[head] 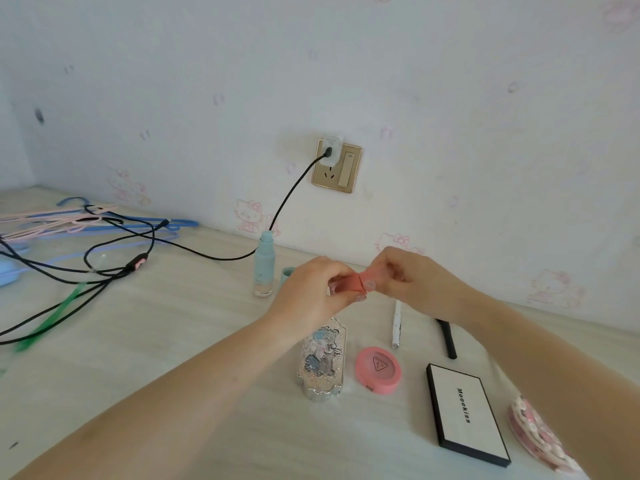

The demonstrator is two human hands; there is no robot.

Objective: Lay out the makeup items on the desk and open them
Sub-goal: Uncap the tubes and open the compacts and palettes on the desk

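Fingers of both hands pinch a small coral-pink tube [356, 283] at centre frame, held in the air above the desk [173, 323]: our left hand [311, 289] curls round its left half, our right hand [412, 277] round its right half, and a seam shows in the middle where the two parts meet. We judge the opening step to be in hand, with this tube, likely a lip product, about to be pulled or twisted apart; the next move calls for a steady pull along the tube's length and a free spot on the desk for both pieces. What the tube holds we cannot tell, since it is closed at the seam. Just left of the hands a pale blue bottle [265, 265] stands upright with its top off, and its cap [287, 273] sits just beside it; clear liquid shows at its base. Lower in the frame lie an ornate silver case [322, 362], a round pink compact [379, 370] and a white black-edged palette [467, 414], all lids shut, so their contents are hidden. A white pen [396, 323] and a black stick [446, 337] lie nearer the wall, and a pink flowered item [533, 431] sits at lower right, partly behind the right forearm.
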